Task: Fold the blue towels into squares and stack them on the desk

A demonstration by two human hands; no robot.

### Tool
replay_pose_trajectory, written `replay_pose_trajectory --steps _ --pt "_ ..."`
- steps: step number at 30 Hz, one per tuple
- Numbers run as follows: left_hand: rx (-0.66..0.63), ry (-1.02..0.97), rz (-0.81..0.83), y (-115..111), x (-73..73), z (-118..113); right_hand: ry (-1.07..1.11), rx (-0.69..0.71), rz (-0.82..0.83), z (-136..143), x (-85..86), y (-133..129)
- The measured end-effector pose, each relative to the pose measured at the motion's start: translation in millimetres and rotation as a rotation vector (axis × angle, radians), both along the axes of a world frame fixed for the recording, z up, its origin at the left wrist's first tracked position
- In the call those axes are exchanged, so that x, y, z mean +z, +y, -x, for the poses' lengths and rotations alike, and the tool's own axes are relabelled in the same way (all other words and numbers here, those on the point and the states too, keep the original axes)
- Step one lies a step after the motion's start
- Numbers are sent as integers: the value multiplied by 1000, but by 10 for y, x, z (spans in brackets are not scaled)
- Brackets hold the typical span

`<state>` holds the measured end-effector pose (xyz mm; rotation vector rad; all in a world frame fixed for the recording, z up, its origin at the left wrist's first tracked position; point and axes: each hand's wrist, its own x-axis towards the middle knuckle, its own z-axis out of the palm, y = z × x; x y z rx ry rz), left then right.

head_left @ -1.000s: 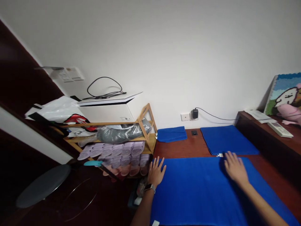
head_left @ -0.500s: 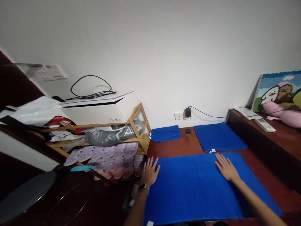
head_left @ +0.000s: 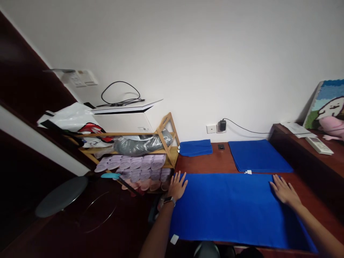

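A large blue cloth [head_left: 231, 211] lies spread flat on the reddish-brown desk [head_left: 199, 165]. My left hand [head_left: 177, 186] rests on its back left corner, fingers spread, a watch on the wrist. On the back right corner lies my right hand [head_left: 285, 190], palm down with fingers apart. Neither hand holds anything. Behind the spread cloth are a folded blue cloth [head_left: 259, 156] at the right and a smaller folded one [head_left: 195, 147] at the left. A white tag [head_left: 174, 239] sticks out at the front left corner.
Left of the desk stands a wooden rack [head_left: 172, 143] with slippers and a white box [head_left: 123, 122]. A round stool [head_left: 63, 197] is farther left. On the raised right ledge are a remote [head_left: 319, 146] and a pink plush [head_left: 331, 125]. A black adapter [head_left: 223, 125] is plugged into the wall.
My right hand has slid rightward along the cloth's back edge to its corner. My left hand stays at the left corner. The view has turned slightly left.
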<state>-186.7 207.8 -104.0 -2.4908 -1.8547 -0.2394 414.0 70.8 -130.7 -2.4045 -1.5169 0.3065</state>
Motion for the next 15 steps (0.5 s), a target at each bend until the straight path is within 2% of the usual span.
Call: replay_pose_trajectory --steps 2,5,7,10,12,13,15 --pt "-29 -9 -21 -72 90 -81 -56 51 -33 381 216 9" --pt "-127 -61 -113 -339 153 -317 -77 205 -111 1325 456 2" --pt "-218 -88 -133 -598 119 -494 -37 343 -130 2055 482 -7" --pt "-285 -89 -94 -950 -6 -652 39 531 -140 2944 352 0" --pt "-247 -78 -54 -1078 -80 -658 69 564 -138 3247 245 15" --pt "-221 -71 -35 -1107 -101 -641 76 561 -136 3296 205 19" --pt "-184 -60 -6 -1115 -109 -601 76 530 -129 3191 158 0"
